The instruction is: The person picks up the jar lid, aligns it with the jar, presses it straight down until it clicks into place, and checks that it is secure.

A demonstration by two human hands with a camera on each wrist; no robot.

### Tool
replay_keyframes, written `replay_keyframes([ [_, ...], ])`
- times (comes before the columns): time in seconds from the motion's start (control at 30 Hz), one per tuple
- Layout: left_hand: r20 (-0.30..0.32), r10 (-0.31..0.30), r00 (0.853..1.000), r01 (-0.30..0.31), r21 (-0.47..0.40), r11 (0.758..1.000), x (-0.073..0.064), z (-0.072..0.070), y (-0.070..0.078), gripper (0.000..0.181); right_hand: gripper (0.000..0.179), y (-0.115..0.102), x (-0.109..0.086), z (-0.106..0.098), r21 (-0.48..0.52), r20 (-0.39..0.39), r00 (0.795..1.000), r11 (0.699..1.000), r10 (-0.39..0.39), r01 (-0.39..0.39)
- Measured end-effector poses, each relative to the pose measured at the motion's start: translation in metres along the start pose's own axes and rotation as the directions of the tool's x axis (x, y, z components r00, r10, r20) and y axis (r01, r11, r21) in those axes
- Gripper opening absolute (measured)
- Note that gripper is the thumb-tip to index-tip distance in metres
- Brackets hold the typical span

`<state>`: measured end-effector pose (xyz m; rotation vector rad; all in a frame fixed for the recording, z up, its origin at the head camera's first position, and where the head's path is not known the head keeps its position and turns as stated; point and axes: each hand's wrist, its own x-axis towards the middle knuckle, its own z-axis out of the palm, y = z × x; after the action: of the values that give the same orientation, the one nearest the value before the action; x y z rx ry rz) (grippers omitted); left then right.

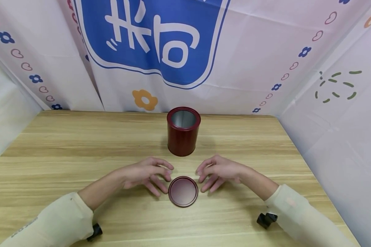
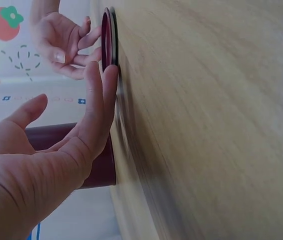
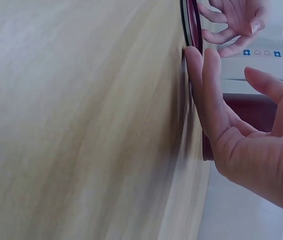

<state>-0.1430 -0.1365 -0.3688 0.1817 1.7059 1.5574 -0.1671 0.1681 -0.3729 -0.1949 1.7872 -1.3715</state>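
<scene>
"Fingers of the left hand (image 1: pixel 146 172) and right hand (image 1: pixel 223 168): apart, loosely bent, clamped on nothing. Contact with the round lid (image 1: pixel 183 192): cannot tell."

"Position of lid?"

"Flat on the wooden table (image 1: pixel 80 144), between the hands, on the near side of the upright can (image 1: pixel 181 142)."

"Handling?"

"Estimate: thin metal, light, stiff, hardly fragile; smooth face probably slippery. Best hold: opposite points on the rim, one hand each side."

"Appearance?"

"Dark red, raised rim, pale sheen across the middle. Colour matches the can, whose mouth stands uncovered, bare grey metal inside."
</scene>
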Motion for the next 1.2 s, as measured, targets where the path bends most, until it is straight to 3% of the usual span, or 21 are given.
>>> replay_keyframes([
  [0.2,0.003,0.001,1.0,0.0,-0.014,1.0,0.0,-0.001,-0.0009,0.058,0.034,0.0025,0.0007,0.0031,0.061,0.024,1.0,0.998,0.009,-0.011],
  [1.2,-0.022,-0.03,0.999,0.028,-0.063,0.998,0.0075,-0.0028,-0.0048,0.043,0.033,0.004,0.0027,0.0036,0.106,0.05,0.999,0.994,0.012,-0.017],
])
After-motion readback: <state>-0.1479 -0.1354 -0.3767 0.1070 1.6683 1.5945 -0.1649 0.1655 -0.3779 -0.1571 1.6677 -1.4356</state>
